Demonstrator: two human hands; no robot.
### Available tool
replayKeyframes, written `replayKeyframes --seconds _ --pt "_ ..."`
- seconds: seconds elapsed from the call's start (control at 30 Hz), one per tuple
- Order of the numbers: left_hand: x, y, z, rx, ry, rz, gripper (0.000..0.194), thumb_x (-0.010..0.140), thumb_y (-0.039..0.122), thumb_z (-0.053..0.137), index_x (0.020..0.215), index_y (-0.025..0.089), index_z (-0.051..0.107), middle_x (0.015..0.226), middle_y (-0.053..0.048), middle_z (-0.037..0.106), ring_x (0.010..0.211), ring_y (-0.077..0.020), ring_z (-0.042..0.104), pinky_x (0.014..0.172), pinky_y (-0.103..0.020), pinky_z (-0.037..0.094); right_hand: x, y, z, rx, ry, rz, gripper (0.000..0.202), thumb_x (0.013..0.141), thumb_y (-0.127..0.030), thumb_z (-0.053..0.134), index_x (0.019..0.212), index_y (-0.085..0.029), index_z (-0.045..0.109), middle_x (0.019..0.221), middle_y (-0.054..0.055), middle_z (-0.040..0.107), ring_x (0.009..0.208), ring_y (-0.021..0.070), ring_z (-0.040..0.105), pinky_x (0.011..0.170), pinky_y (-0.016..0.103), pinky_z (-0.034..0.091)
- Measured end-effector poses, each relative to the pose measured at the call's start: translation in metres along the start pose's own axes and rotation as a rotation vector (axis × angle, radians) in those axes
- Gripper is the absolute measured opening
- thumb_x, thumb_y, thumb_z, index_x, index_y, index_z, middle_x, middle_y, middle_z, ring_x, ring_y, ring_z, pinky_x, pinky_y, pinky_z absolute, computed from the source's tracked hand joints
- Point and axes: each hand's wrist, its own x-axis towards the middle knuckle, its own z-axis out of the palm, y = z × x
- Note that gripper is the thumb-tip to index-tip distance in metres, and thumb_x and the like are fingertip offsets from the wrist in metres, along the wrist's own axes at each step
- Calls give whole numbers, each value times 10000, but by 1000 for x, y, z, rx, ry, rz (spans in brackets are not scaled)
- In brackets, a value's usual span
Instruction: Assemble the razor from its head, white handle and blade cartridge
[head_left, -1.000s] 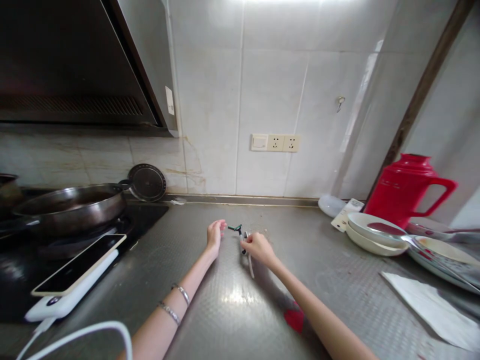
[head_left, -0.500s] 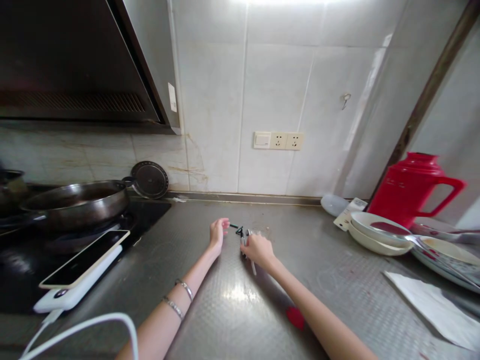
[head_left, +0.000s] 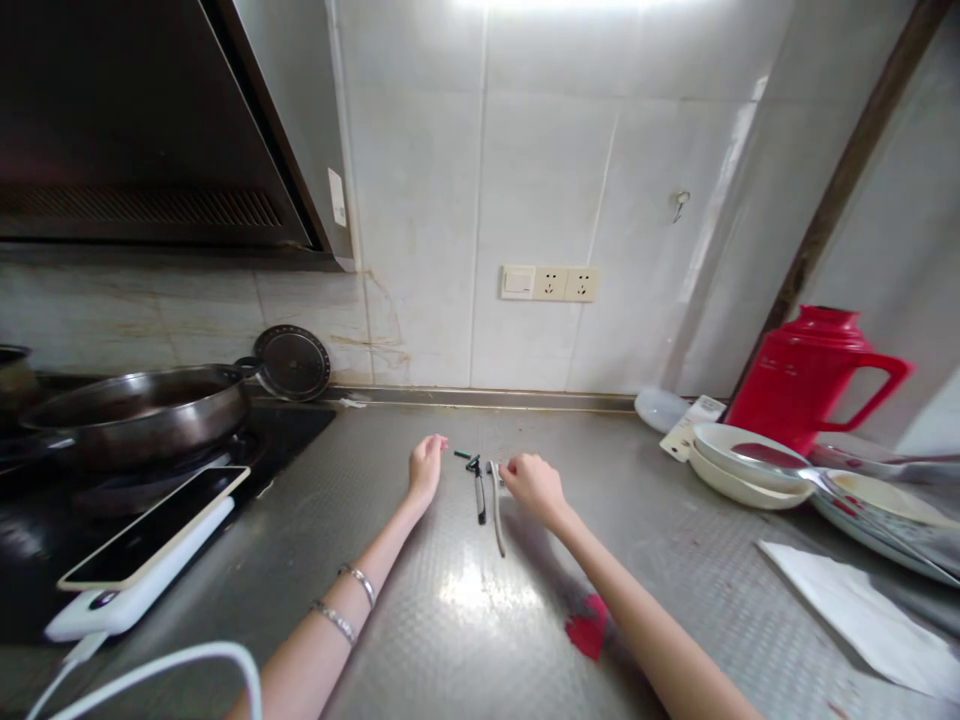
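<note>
My left hand rests on the metal counter with its fingers loosely bent and nothing visible in them. Just right of it lies a short dark green stick. Beside that is a slim tool with a dark green head and a black-and-silver handle. A long, thin, pale grey stick lies alongside, its upper end close to my right hand. My right hand is closed, knuckles up, its fingertips beside that upper end. What the fingertips pinch, if anything, is hidden.
Left, a steel pan sits on the black stove, near a phone on a white power bank with a cable. Right stand a red thermos jug, stacked bowls and a white napkin. A red scrap lies by my right forearm.
My right hand has moved off the tool handle and pale stick to their right, leaving both lying uncovered. My left hand has drawn slightly away from the green stick. The view has shifted slightly.
</note>
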Motion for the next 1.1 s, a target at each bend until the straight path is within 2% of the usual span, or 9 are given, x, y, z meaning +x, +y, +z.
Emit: replayKeyframes --seconds 0.13,0.23,0.33,0.43,0.6,0.73,0.87,1.1 --pt "6 -10 -3 428 -158 246 177 773 253 472 692 184 614 762 -62 630 806 -196 562 781 -316 402 10 23 -4 3 26 10 290 803 -309 435 736 -184 688 794 113 691 743 193 632 556 220 349" --pt "14 -20 -4 679 -273 360 171 786 188 455 755 174 623 825 -73 625 852 -207 539 795 -334 394 16 37 -2 34 40 -41 270 780 -256 440 766 -177 698 791 107 695 740 175 625 566 213 341" --pt "27 -30 -9 767 -408 430 232 763 91 438 861 180 628 939 -71 630 942 -212 523 834 -351 383 20 48 0 79 31 -90 275 759 -193 433 791 -158 704 799 105 698 744 156 617 606 200 348" --pt "42 -38 -13 761 -508 447 281 767 83 446 952 197 625 1027 -71 627 996 -206 519 877 -359 371 23 55 3 116 12 -121 276 742 -165 438 819 -148 703 815 101 698 770 150 611 662 190 357" --pt "55 -43 -11 777 -568 474 298 778 147 503 1047 212 612 1082 -79 616 1064 -226 483 919 -382 341 26 59 8 131 -3 -167 277 764 -187 434 852 -156 694 843 93 695 801 153 606 699 191 354" --pt "55 -39 -6 833 -584 516 233 787 190 512 966 236 653 1016 -72 622 1040 -236 461 893 -387 342 24 57 7 106 13 -212 294 800 -202 403 838 -161 691 846 88 692 795 154 599 695 199 345" --pt "54 -36 -3 840 -610 531 190 800 225 506 862 240 685 971 -76 608 1002 -233 462 866 -380 351 21 53 2 98 -7 -191 279 809 -209 417 843 -162 689 861 85 690 808 153 594 703 195 339" --pt "54 -41 -2 858 -603 550 218 816 219 491 868 252 700 969 -81 601 987 -228 470 839 -368 358 18 49 -4 102 -38 -176 276 815 -224 426 866 -165 691 885 97 688 860 163 593 706 192 341"
